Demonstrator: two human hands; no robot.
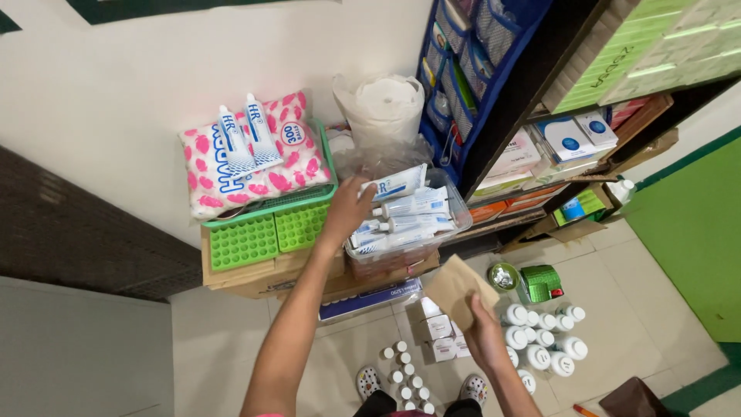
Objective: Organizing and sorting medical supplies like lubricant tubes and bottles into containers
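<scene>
Tubes (401,208) — white with blue print; pack (255,154) — white, pink spots; basket (266,228) green; paper bag (457,289) tan.

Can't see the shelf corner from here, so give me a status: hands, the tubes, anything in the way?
Left hand gripping a white tube atop the clear tub. Right hand holding a brown paper bag. Bottles crowd the floor below.

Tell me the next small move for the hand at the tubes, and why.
Probably lift the top tube clear of the bin. The left hand already has its fingers on that tube's end, and the right hand holds a brown paper bag just below, seemingly ready to receive it.
</scene>
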